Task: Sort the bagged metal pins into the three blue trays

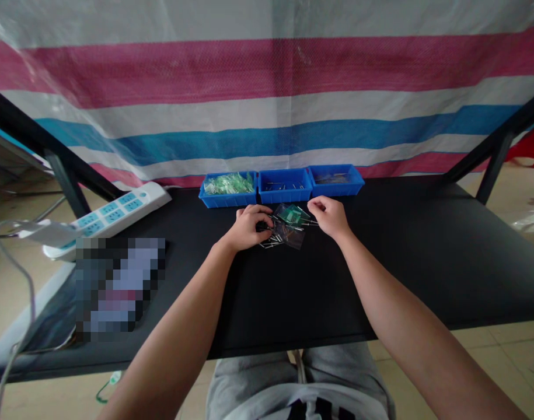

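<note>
Just in front of the blue bins, my left hand [250, 227] rests with bent fingers at the left side of a small pile. Thin silvery metal rods [273, 240] lie by its thumb and fingertips, and what the fingers grip is hidden. On the pile are a small clear plastic bag with a green piece [293, 216] in it and another clear bag [293, 236] with brownish contents. At the pile's right side, my right hand [330, 216] is closed in a pinch, close to the rod ends. Whatever it pinches is too small to make out.
Behind the pile stand three blue bins: the left bin [225, 201] has green bagged pieces, the middle bin [285, 194] has thin metal pieces, and the right bin [337, 189] has bagged pieces. A white power strip [118, 216] and a pixelated object [126, 280] lie left on the black table [293, 315].
</note>
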{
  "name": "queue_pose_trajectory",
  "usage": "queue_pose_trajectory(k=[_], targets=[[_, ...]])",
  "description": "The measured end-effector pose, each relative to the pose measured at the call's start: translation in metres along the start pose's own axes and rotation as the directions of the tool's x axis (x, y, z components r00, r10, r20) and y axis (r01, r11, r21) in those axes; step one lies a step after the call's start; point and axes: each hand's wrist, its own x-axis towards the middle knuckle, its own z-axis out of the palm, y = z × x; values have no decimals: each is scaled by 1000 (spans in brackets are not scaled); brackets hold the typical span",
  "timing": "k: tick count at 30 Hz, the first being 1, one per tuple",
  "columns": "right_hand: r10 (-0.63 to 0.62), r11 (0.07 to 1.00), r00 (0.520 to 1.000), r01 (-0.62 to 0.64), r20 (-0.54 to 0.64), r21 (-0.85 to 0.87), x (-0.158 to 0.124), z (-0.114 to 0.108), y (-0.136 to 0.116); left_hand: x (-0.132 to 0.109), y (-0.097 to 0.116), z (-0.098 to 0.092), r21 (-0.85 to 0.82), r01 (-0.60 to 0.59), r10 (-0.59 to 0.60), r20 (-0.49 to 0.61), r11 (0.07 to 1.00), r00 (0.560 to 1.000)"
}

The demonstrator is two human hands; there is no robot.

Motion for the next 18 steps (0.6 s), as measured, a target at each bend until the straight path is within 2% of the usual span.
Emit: queue_pose_trajectory(k=[4,12,15,18], targets=[[-14,999,1000,15,19,-28,1,0,1,3,-2,5,2,2,-2,-21,1000,1000],[-41,998,998,43,56,-37,-1,3,-3,8,5,16,29,-22,27,-169,999,985],[-117,992,991,120,59,-46,-3,3,-10,7,12,18,37,-49,56,-228,998,972],[-261,962,957,269,129,-50,-6,3,-20,6,18,20,61,-70,85,-283,996,955]])
